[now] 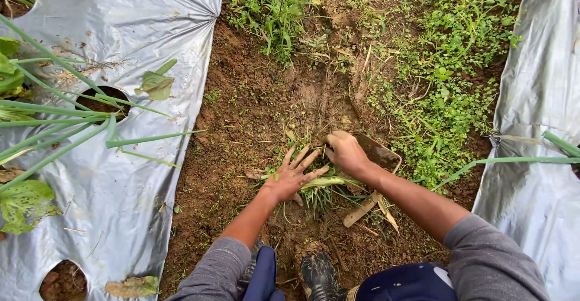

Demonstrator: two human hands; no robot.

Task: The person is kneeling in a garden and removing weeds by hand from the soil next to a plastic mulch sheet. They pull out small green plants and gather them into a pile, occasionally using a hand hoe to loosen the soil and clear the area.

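Crouching over a strip of bare brown soil between two sheets of silver plastic mulch, we work with both hands low in the furrow. Our left hand lies flat with the fingers spread wide, pressing down on a clump of pulled grass and gripping nothing; the pale green stems run out from under the palm toward the right. Our right hand is closed around the handle of a small hand hoe, whose muddy blade shows just past the knuckles, resting on the soil beside the weed patch. The wooden handle comes out below the wrist and slants down toward us, crossing under the forearm. So the grass clump sits between the two hands, under the left palm and just below the right fist, touching the left hand; whether the blade touches the clump we cannot tell. Green weeds cover the ground to the right of the blade. Long onion leaves rise from holes in the left sheet. A muddy black boot stands just below the hands.
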